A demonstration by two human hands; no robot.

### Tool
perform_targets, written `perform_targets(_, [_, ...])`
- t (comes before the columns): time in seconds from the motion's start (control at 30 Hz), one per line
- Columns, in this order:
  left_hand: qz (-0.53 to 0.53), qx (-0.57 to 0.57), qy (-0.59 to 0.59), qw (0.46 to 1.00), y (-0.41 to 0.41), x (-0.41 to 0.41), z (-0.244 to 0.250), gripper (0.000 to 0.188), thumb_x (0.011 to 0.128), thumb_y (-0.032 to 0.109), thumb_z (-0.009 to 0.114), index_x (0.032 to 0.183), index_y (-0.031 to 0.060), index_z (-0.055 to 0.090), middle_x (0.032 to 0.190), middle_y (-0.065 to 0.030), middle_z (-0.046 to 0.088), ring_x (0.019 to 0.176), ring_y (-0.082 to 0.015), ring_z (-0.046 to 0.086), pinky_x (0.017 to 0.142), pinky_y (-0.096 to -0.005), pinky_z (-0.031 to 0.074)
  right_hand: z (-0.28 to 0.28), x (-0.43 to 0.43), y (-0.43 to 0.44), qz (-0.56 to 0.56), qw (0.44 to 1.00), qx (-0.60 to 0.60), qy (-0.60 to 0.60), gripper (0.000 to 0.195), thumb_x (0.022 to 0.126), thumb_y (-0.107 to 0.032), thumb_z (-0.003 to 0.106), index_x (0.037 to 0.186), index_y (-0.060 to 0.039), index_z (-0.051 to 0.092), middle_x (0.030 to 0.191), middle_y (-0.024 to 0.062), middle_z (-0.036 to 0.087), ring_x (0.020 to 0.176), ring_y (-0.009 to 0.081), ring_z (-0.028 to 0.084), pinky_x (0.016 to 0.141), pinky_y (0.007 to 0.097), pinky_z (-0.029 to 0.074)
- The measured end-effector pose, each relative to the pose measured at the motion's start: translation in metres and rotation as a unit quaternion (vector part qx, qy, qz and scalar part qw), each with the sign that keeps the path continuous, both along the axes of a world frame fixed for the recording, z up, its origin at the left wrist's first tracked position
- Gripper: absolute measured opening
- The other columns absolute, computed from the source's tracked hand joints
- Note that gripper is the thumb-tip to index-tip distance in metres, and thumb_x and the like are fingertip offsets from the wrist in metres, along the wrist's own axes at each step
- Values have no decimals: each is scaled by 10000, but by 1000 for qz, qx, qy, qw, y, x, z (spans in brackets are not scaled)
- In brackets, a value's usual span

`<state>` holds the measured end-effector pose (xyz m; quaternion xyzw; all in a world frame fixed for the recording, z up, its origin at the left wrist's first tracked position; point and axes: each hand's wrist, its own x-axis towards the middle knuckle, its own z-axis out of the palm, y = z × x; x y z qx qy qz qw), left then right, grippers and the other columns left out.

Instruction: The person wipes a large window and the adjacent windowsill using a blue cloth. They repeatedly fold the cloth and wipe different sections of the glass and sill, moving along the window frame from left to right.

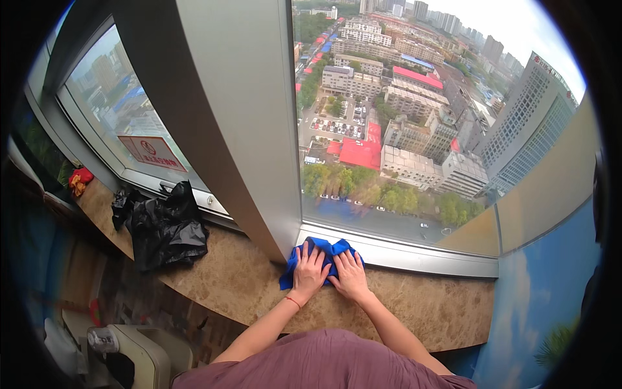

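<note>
A crumpled blue cloth [334, 247] lies against the lower window frame [418, 258], in the corner beside a wide grey metal mullion [248, 121]. My left hand [309, 276] presses on the cloth's left part, fingers spread, with a red string round the wrist. Right beside it, my right hand [351, 276] bears down on the other side of the cloth. Folds of blue stick out past the fingertips and to the left of my left hand. What is under the cloth is hidden. Below both hands runs a brown marbled windowsill [418, 306].
On the sill to the left sits a black plastic bag [165, 228], below a window bearing a red-and-white sign [153, 153]. A red and orange bundle [80, 181] is farther left. At lower left stands a beige object [146, 350] with a clear plastic cup [103, 339]. A blue painted wall [544, 282] bounds the right.
</note>
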<state>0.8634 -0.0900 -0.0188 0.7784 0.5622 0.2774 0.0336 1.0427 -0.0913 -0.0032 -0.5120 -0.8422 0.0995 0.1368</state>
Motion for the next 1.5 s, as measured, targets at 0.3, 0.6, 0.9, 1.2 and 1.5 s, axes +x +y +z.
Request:
perform_targets(0.3, [-10,7,-33,999,14,17,12,494,962,350,673,1367,69,647,1458,-187,573,1436,-512,401,1160,-681,303,7,15,8,-26,999,18,-13,809,858,-424,761,1516,-58,468,1573,186,440,1518,386,330,1237,583,213])
perform_targets(0.6, [17,-13,-19,1000,39,17,20,475,957,388,681,1312,73,681,1378,-182,602,1425,-483,421,1171,-669,296,10,11,24,-71,997,13,14,802,874,-455,753,1518,-70,472,1578,184,440,1521,406,313,1243,584,190])
perform_targets(0.9, [-43,-72,-5,996,-33,-1,2,425,991,371,621,1324,115,683,1553,-173,454,1518,-485,272,1160,-729,249,0,10,-37,0,1000,-3,-24,766,873,-424,740,1502,-58,500,1581,192,412,1528,412,292,1256,606,164])
perform_targets(1.2, [-55,-152,12,987,-111,-28,17,496,968,377,659,1392,123,629,1493,-164,510,1521,-450,293,1192,-703,213,12,0,-87,83,992,-44,78,507,913,-305,678,1315,-11,584,1344,208,573,1313,389,506,1118,517,374])
perform_targets(1.5, [75,-79,42,993,-101,-77,22,547,959,403,651,1467,213,582,1467,-138,515,1507,-457,288,1159,-768,166,5,-83,-47,39,995,34,83,554,965,-234,665,1457,-34,505,1525,238,460,1442,418,405,1177,556,331])
